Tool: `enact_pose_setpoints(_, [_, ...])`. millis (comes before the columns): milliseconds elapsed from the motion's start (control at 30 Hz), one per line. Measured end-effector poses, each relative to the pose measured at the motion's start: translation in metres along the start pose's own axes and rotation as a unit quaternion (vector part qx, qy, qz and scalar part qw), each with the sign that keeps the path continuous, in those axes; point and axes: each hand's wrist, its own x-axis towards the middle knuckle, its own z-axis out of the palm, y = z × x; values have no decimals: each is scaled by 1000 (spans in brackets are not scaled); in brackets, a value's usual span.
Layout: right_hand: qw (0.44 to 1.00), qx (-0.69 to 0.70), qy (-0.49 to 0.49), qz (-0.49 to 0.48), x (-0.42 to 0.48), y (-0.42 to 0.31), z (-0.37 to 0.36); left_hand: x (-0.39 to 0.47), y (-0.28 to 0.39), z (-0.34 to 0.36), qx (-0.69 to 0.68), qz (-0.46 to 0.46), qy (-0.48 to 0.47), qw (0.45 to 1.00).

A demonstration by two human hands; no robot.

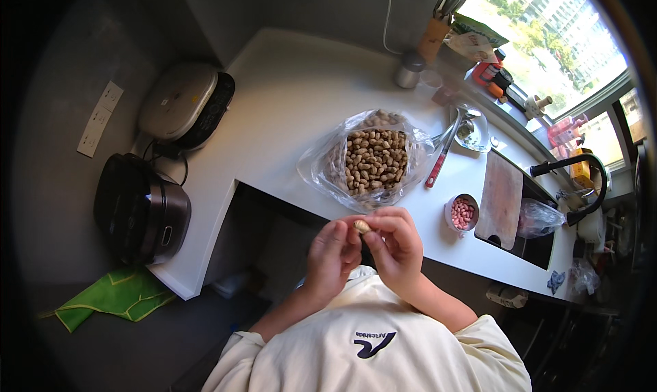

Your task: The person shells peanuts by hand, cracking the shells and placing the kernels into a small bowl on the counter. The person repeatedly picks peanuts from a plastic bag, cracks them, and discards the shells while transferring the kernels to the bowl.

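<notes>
Between the thumb and fingers of my right hand (396, 243) is an unshelled peanut (362, 227), just in front of the counter's edge. My left hand (332, 253) meets it from the left, fingers curled and thumb close to the shell; whether they grip it is hidden. Beyond my hands, a clear plastic bag (321, 169) lies open on the counter, full of unshelled peanuts (377, 158). To the right stands a small round container (448, 218) with pink shelled peanut kernels (463, 213) inside.
A red-handled utensil (437, 169) lies right of the bag, by a dish (480, 135). The cutting board (500, 199) rests over part of the sink beneath a black faucet (590, 161). An electric griddle (179, 104) and a rice cooker (143, 212) stand left, near a counter cut-out.
</notes>
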Motion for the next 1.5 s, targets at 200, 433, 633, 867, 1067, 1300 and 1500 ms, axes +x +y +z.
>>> enact_pose_setpoints(200, [960,-108,-256,39,-24,88,-6,11,14,-41,-67,72,104,990])
enact_pose_setpoints(433, [938,-224,-232,125,-31,137,-17,10,18,-60,-239,14,119,964])
enact_pose_setpoints(633, [950,-312,-23,11,56,190,-37,7,10,-84,-354,-62,-33,933])
enact_pose_setpoints(867, [867,-490,-91,21,135,237,-13,-5,12,-68,-229,-65,66,969])
enact_pose_setpoints(1067, [870,-487,-78,6,149,236,-3,-13,7,-73,-177,-97,47,978])
enact_pose_setpoints(1300, [967,67,-128,208,58,98,5,10,7,-55,161,73,95,980])
enact_pose_setpoints(1500, [989,17,-132,70,25,22,-5,20,1,-24,208,157,-29,965])
